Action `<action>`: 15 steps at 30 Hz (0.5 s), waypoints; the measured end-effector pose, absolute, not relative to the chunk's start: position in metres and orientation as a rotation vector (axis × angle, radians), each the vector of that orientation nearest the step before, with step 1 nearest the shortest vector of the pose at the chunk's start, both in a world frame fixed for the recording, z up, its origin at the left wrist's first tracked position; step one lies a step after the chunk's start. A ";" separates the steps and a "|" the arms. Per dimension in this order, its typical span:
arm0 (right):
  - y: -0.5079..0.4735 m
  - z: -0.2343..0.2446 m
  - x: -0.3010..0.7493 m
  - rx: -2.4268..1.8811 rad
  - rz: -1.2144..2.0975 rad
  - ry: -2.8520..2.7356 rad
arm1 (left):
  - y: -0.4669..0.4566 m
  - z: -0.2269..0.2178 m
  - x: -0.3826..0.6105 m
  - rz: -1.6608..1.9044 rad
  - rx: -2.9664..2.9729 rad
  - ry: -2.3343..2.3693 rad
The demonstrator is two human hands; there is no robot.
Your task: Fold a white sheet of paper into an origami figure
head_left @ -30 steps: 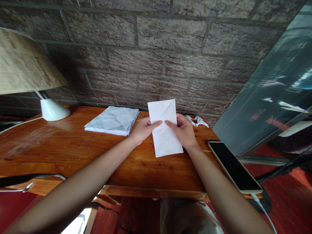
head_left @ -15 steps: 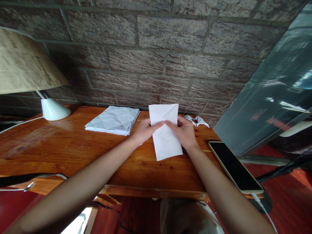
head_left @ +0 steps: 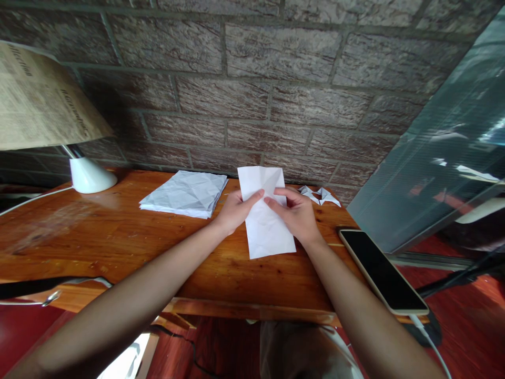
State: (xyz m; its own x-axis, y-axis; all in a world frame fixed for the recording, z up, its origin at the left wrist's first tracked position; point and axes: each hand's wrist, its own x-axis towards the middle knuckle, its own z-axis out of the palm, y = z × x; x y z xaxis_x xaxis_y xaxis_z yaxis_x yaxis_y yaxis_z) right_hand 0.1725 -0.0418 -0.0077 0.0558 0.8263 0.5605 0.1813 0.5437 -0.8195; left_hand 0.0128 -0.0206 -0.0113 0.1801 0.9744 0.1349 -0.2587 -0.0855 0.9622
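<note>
Sheet of paper (head_left: 265,221): a white, creased sheet is held over the wooden table (head_left: 118,237), its lower end near the table's front part and its upper end raised toward the brick wall (head_left: 252,95).
Left hand (head_left: 235,210): the sheet's left edge is pinched about midway, the fingers closed on the paper with the thumb on top.
Right hand (head_left: 298,215): the sheet's right edge is gripped opposite, the fingers clamped on the paper, the thumb tip almost meeting the left thumb.
Stack of paper (head_left: 185,193): crumpled sheets are laid flat to the left of the hands.
Folded scraps (head_left: 321,196): seen just behind the right hand.
Phone (head_left: 382,271): placed face up at the table's right edge.
Lamp (head_left: 51,121): set at the far left corner.
</note>
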 end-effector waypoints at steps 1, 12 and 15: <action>-0.041 -0.008 0.173 -0.918 0.561 -1.478 | -0.020 -0.011 0.013 1.255 1.175 0.809; -0.039 -0.012 0.179 -0.943 0.464 -1.570 | -0.019 -0.009 0.012 1.260 1.076 0.764; -0.041 -0.010 0.179 -0.983 0.544 -1.544 | -0.016 -0.008 0.012 1.283 1.004 0.767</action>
